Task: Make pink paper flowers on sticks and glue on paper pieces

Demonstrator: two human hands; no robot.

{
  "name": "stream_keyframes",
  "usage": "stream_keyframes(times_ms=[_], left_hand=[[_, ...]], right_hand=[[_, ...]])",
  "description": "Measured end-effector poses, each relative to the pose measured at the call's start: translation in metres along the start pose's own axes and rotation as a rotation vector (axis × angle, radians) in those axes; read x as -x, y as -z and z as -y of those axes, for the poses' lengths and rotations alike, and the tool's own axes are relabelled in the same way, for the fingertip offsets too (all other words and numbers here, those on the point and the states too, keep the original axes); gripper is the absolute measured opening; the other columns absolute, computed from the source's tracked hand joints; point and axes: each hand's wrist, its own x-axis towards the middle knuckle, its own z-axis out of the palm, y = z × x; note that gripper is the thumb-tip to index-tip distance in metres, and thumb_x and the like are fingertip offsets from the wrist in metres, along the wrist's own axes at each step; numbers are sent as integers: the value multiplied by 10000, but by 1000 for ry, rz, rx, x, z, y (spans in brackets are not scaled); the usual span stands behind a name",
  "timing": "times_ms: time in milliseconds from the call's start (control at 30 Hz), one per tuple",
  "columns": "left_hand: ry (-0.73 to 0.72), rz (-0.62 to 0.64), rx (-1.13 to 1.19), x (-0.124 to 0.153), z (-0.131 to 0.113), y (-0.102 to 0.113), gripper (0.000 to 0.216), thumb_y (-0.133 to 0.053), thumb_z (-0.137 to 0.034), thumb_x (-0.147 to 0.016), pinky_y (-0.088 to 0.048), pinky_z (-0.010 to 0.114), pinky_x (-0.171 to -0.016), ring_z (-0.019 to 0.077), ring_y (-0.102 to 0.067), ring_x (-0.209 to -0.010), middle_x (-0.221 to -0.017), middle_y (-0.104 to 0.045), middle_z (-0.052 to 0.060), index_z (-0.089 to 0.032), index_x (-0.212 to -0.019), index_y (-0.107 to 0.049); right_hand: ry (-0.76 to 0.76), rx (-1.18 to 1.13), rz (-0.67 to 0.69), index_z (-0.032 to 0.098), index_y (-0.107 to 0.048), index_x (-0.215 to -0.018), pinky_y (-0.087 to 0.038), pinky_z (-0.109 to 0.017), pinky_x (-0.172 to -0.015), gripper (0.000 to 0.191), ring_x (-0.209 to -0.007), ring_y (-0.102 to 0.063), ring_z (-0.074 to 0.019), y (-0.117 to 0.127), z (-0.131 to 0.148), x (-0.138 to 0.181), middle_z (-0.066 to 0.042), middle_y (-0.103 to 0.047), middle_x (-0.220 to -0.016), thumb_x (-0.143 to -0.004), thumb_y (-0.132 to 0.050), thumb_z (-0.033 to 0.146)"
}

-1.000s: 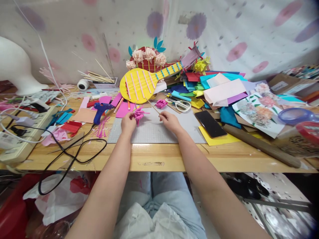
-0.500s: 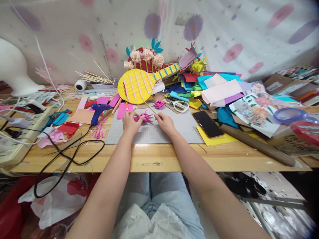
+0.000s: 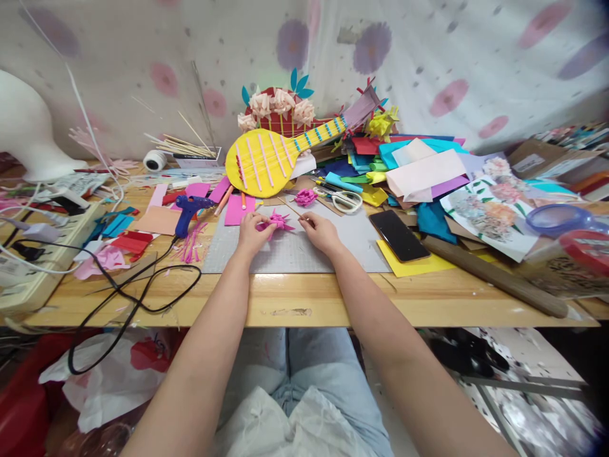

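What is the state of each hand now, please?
Left hand: closed, holding the spiky pink flower.
Right hand: closed, holding the thin stick.

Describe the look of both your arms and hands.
Both arms are bare where they show: no sleeve, watch or bracelet. The left hand and right hand wear no gloves; I cannot make out any rings. Below show pale blue jeans and a whitish garment.
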Motion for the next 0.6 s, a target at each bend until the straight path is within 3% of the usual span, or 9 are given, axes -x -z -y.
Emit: stream_keyframes(times_ms=[100, 200, 433, 600], left_hand=[[6, -8, -42, 2, -1, -1, 203, -695, -368, -635, -362, 347, -902, 202, -500, -919, -795, -533, 39, -195, -598, -597], [20, -13, -48, 1, 0, -2, 161, -693, -345, -641, -366, 344, -895, 207, -485, -944, -830, -536, 43, -203, -624, -619], [-31, 21, -23, -1, 2, 0, 57, -653, -263, -685, -351, 357, -904, 201, -499, -941, -793, -580, 25, -214, -710, -639], [-102, 19, 34, 0, -1, 0, 49, -651, -242, -688, -332, 371, -942, 191, -520, -966, -853, -622, 20, -210, -723, -639]], right_hand=[[9, 3, 18, 225, -627, -907, -334, -224, -599, 392, -715, -551, -135, 2, 2, 1, -1, -647, -773, -847, -364, 510], [29, 17, 44, 222, -644, -837, -330, -227, -599, 449, -739, -559, -141, 4, 5, 3, -9, -660, -791, -857, -324, 538], [76, 33, 47, 236, -604, -1036, -367, -238, -732, 305, -909, -569, -152, 4, 2, 2, -14, -657, -1030, -879, -374, 360], [106, 100, 48, 225, -596, -1009, -345, -235, -686, 276, -856, -563, -142, 7, 5, 2, -18, -657, -983, -877, -379, 333]])
